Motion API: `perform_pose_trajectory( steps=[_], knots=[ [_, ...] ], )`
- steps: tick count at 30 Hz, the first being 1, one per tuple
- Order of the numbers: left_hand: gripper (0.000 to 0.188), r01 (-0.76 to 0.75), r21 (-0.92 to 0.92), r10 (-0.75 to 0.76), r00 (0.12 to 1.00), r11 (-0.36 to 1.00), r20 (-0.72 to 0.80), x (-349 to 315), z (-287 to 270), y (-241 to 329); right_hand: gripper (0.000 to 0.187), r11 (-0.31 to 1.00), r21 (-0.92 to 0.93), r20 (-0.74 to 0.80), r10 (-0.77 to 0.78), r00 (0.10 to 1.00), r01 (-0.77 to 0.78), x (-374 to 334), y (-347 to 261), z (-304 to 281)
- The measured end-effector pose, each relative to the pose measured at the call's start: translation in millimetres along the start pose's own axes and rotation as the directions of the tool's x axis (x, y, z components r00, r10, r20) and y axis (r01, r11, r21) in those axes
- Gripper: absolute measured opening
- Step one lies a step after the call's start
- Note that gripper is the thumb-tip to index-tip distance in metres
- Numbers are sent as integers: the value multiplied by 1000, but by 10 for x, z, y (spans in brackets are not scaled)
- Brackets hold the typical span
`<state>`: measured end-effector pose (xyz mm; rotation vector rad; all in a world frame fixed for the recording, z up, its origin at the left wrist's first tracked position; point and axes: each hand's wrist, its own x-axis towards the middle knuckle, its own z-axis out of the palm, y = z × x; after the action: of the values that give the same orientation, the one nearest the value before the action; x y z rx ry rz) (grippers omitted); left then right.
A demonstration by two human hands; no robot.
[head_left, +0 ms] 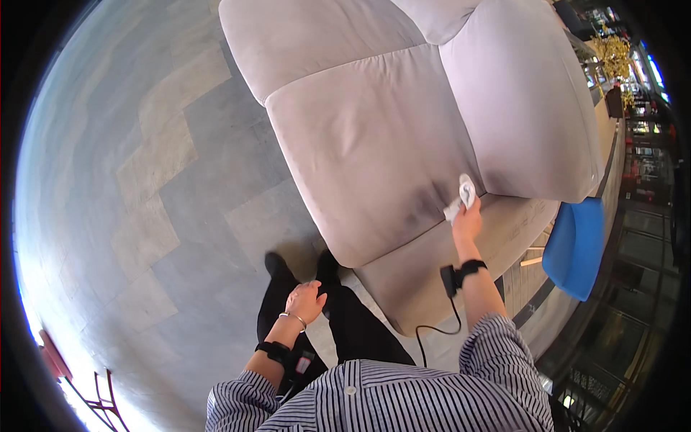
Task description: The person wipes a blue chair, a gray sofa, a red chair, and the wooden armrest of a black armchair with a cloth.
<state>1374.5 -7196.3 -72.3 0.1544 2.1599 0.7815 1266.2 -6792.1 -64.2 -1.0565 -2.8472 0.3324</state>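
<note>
My right hand (468, 222) is closed on a crumpled white cloth (466, 191), holding it at the seam where the sofa's seat meets its armrest. Dark smudges (421, 207) mark the pale grey-beige fabric just left of the cloth. Part of the cloth is hidden behind my fingers. The sofa (353, 144) stretches away from me, with its backrest cushion (522, 108) on the right. My left hand (306, 302) hangs in front of my thighs, loosely bent and holding nothing, with a gap between thumb and fingers.
A blue chair (574, 248) with wooden legs stands close behind the sofa on the right. From the black band on my right wrist, a black cable (439, 330) loops down to my waist. Grey tiled floor (165, 180) lies to the left; a dark red frame (104, 403) stands at lower left.
</note>
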Motion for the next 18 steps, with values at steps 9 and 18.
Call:
perform_pose_trajectory(
  steps=[9, 18],
  knots=[
    [34, 25, -91, -13, 991, 996, 130, 458, -718, -431, 35, 842, 459, 516, -513, 685, 285, -830, -2542, 1397],
    [32, 49, -148, -53, 998, 988, -28, 1229, -2351, -849, 60, 812, 576, 199, -249, 948, 93, 60, -3133, 1112]
  ],
)
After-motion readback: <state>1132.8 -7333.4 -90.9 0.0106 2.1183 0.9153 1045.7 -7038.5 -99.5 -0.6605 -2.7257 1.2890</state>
